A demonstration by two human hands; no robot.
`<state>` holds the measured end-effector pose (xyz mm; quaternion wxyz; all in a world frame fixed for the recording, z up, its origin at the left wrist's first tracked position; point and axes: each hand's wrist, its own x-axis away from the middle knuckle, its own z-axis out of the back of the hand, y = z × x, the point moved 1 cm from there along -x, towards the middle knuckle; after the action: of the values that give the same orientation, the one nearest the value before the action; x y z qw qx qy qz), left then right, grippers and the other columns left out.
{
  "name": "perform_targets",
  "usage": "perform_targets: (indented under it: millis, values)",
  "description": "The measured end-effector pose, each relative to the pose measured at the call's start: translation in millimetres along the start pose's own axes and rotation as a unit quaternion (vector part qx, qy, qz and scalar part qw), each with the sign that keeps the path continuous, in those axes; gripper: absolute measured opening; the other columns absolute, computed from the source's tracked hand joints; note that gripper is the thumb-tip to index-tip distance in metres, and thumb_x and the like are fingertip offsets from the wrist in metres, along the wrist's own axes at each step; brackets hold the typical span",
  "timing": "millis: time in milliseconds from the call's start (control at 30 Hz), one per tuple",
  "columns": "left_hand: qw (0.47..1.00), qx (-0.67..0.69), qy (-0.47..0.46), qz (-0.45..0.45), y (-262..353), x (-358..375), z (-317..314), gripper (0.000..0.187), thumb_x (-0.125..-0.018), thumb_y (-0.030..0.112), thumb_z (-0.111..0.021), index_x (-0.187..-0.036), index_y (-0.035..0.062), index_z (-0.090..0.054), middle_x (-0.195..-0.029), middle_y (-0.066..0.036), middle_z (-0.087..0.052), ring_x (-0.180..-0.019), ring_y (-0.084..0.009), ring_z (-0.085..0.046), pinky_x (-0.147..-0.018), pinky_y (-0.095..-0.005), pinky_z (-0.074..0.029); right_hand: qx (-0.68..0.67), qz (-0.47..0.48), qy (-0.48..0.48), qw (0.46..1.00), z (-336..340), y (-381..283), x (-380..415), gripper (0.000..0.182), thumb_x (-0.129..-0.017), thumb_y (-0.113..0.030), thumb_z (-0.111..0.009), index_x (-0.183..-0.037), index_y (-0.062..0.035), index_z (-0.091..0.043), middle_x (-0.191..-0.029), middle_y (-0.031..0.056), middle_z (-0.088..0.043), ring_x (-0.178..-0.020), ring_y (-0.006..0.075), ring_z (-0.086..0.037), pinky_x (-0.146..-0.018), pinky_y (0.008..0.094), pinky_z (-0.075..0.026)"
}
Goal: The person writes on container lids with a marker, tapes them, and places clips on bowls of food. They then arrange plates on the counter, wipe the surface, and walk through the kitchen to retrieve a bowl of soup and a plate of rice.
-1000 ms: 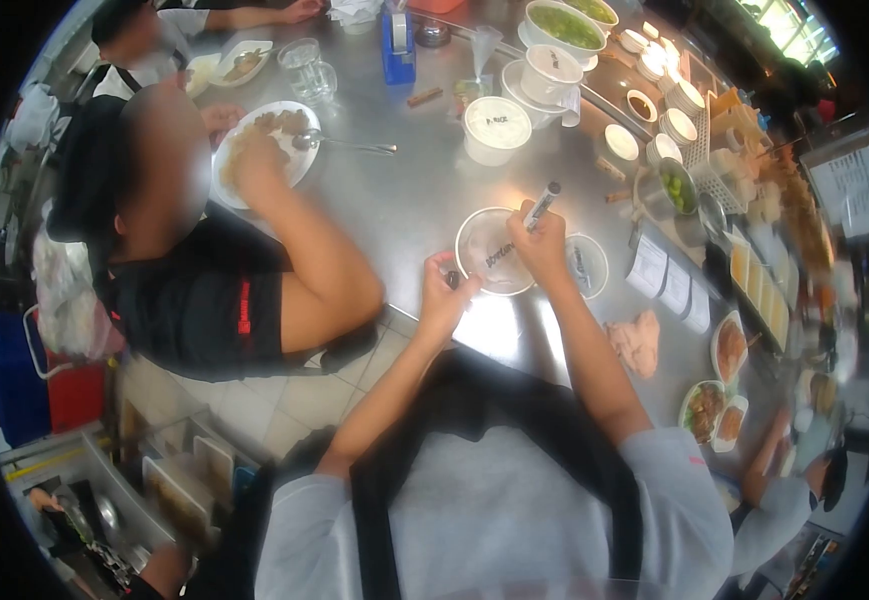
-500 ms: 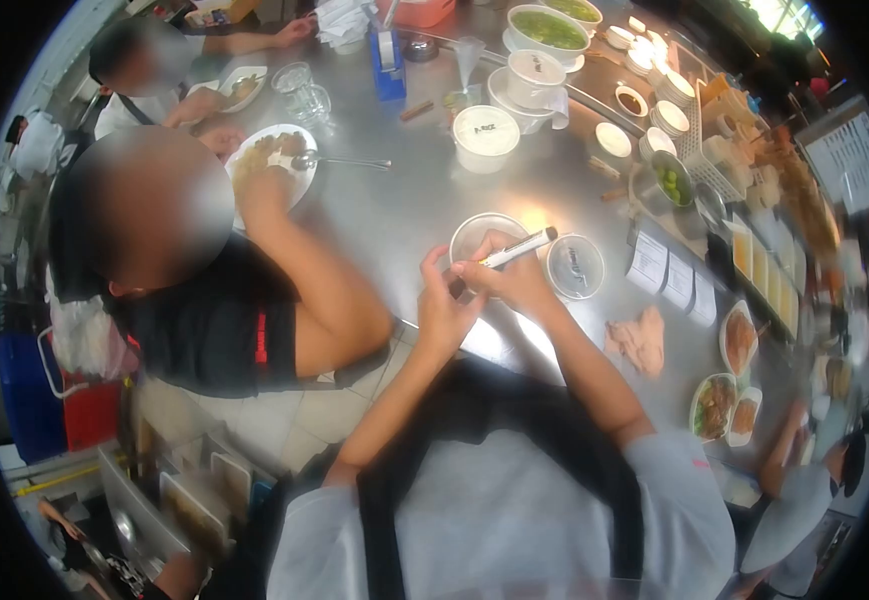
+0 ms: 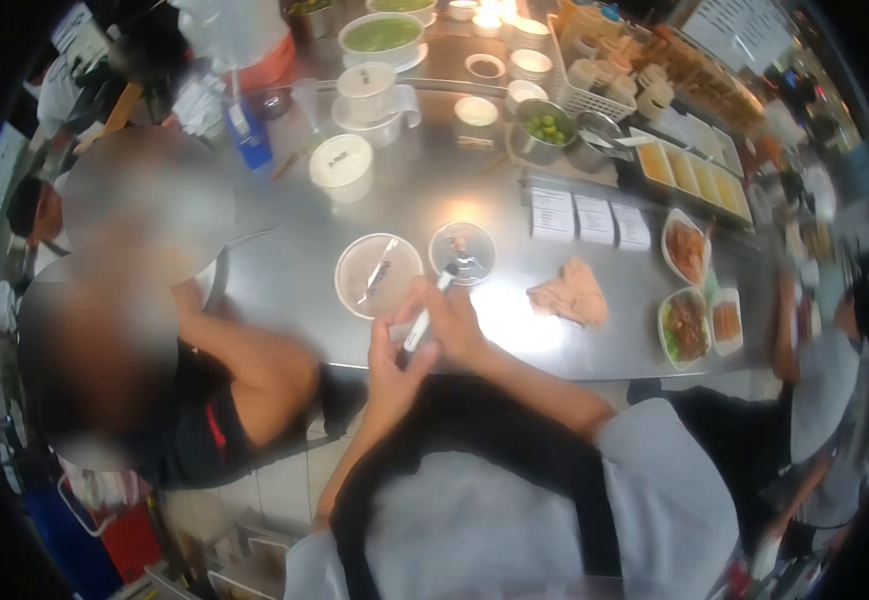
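Observation:
Both my hands are together at the near edge of the steel table, around a white marker (image 3: 418, 330) that slants between them. My left hand (image 3: 397, 362) has its thumb and fingers closed on the marker's lower part. My right hand (image 3: 456, 322) pinches its upper part, where a dark end shows. Just beyond my hands lies a large round lid (image 3: 363, 292) with dark writing on it. To its right is a smaller clear round lid (image 3: 447, 243), also with dark marks.
A crumpled pinkish cloth (image 3: 572, 292) lies right of my hands, below printed slips (image 3: 595, 219). Food dishes (image 3: 685, 327) stand farther right. Lidded white tubs (image 3: 340, 168) are beyond the lids. A person (image 3: 254, 362) is close on my left.
The view has turned, so the table's things appear shifted left. My hands have drawn back from the large lid toward the table edge, and the marker now points a steeper way.

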<state>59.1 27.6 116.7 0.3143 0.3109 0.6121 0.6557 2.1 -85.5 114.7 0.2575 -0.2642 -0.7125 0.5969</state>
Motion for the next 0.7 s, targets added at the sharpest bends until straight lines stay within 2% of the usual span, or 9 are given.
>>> perform_targets:
  millis: [67, 100, 233, 300, 400, 467, 533, 600, 700]
  values:
    - [0.897, 0.399, -0.098, 0.163, -4.8, -2.9, 5.7, 0.027, -0.088, 0.030, -0.045, -0.104, 0.0105, -0.036, -0.067, -0.004, -0.049, -0.051, -0.0097, -0.041, -0.045, -0.0205, -0.032, 0.012, 0.032, -0.032, 0.999, -0.5, -11.4, 0.3, 0.027, -0.086, -0.017, -0.043, -0.074, 0.0009, -0.060, -0.067, 0.0046, -0.057, -0.070, 0.0172, -0.054, -0.074, 0.0287, -0.041]
    - [0.903, 0.384, -0.077, 0.174, -0.6, -4.3, -1.0, 0.039, -0.090, 0.050, -0.030, -0.091, 0.0121, -0.038, -0.056, 0.000, -0.039, -0.044, -0.0065, -0.028, -0.041, -0.0191, -0.023, -0.011, 0.107, 0.013, 0.994, -1.5, -21.3, 0.7, 0.029, -0.088, -0.020, -0.044, -0.074, 0.0000, -0.060, -0.067, 0.0060, -0.058, -0.068, 0.0159, -0.054, -0.072, 0.0281, -0.042]
    - [0.915, 0.311, -0.035, 0.253, 2.0, -8.8, -19.3, 0.044, -0.090, 0.054, -0.027, -0.085, 0.0122, -0.038, -0.051, 0.002, -0.034, -0.040, -0.0079, -0.029, -0.038, -0.0200, -0.022, 0.017, 0.248, 0.005, 0.968, 2.4, -14.4, 1.6, 0.027, -0.087, -0.022, -0.047, -0.078, -0.0011, -0.061, -0.072, 0.0098, -0.059, -0.067, 0.0166, -0.056, -0.070, 0.0296, -0.044]
    - [0.856, 0.312, -0.063, 0.407, 0.7, 0.9, -41.0, 0.044, -0.092, 0.052, -0.026, -0.081, 0.0136, -0.044, -0.050, 0.003, -0.034, -0.035, -0.0068, -0.026, -0.032, -0.0211, -0.018, 0.015, 0.164, -0.085, 0.983, 11.1, -20.7, 4.1, 0.026, -0.086, -0.023, -0.048, -0.080, -0.0012, -0.062, -0.078, 0.0101, -0.059, -0.077, 0.0190, -0.056, -0.075, 0.0317, -0.043]
    - [0.846, 0.339, -0.130, 0.391, 5.0, -1.9, -46.3, 0.046, -0.090, 0.056, -0.030, -0.075, 0.0149, -0.044, -0.049, 0.004, -0.034, -0.034, -0.0060, -0.029, -0.031, -0.0207, -0.020, 0.064, 0.068, -0.183, 0.979, 38.2, -34.7, 1.1, 0.025, -0.086, -0.020, -0.048, -0.098, -0.0015, -0.059, -0.100, 0.0125, -0.056, -0.096, 0.0229, -0.052, -0.086, 0.0343, -0.039]
    - [0.906, 0.276, -0.038, 0.317, 15.6, -24.0, -28.4, 0.050, -0.087, 0.059, -0.034, -0.071, 0.0138, -0.046, -0.051, 0.006, -0.037, -0.038, -0.0052, -0.031, -0.034, -0.0198, -0.025, 0.117, 0.051, -0.194, 0.973, 65.4, -39.4, 8.3, 0.032, -0.086, -0.018, -0.047, -0.112, -0.0017, -0.055, -0.115, 0.0145, -0.052, -0.105, 0.0244, -0.048, -0.091, 0.0348, -0.036]
    - [0.934, 0.292, 0.049, 0.201, 14.9, -59.4, 10.6, 0.045, -0.090, 0.051, -0.037, -0.074, 0.0110, -0.049, -0.056, 0.005, -0.040, -0.045, -0.0050, -0.035, -0.042, -0.0185, -0.030, 0.224, 0.231, 0.015, 0.947, 101.8, -38.4, 20.1, 0.036, -0.085, -0.021, -0.050, -0.118, -0.0043, -0.052, -0.121, 0.0170, -0.048, -0.108, 0.0281, -0.047, -0.094, 0.0376, -0.033]
    - [0.967, 0.153, 0.179, 0.099, -0.1, -95.5, 49.8, 0.038, -0.092, 0.042, -0.039, -0.076, 0.0090, -0.049, -0.057, 0.004, -0.039, -0.047, -0.0049, -0.035, -0.043, -0.0190, -0.028, 0.506, 0.160, 0.147, 0.835, 143.5, -9.7, 39.0, 0.034, -0.084, -0.023, -0.052, -0.112, -0.0054, -0.055, -0.116, 0.0168, -0.051, -0.107, 0.0315, -0.047, -0.095, 0.0414, -0.033]
    - [0.970, -0.031, 0.226, 0.085, -56.9, -136.7, 98.5, 0.031, -0.091, 0.032, -0.041, -0.081, 0.0042, -0.051, -0.059, 0.002, -0.039, -0.048, -0.0059, -0.034, -0.043, -0.0203, -0.029, 0.549, 0.110, 0.222, 0.798, 211.4, 47.9, 77.4, 0.023, -0.085, -0.014, -0.046, -0.101, -0.0009, -0.055, -0.104, 0.0180, -0.054, -0.094, 0.0339, -0.053, -0.083, 0.0369, -0.042]
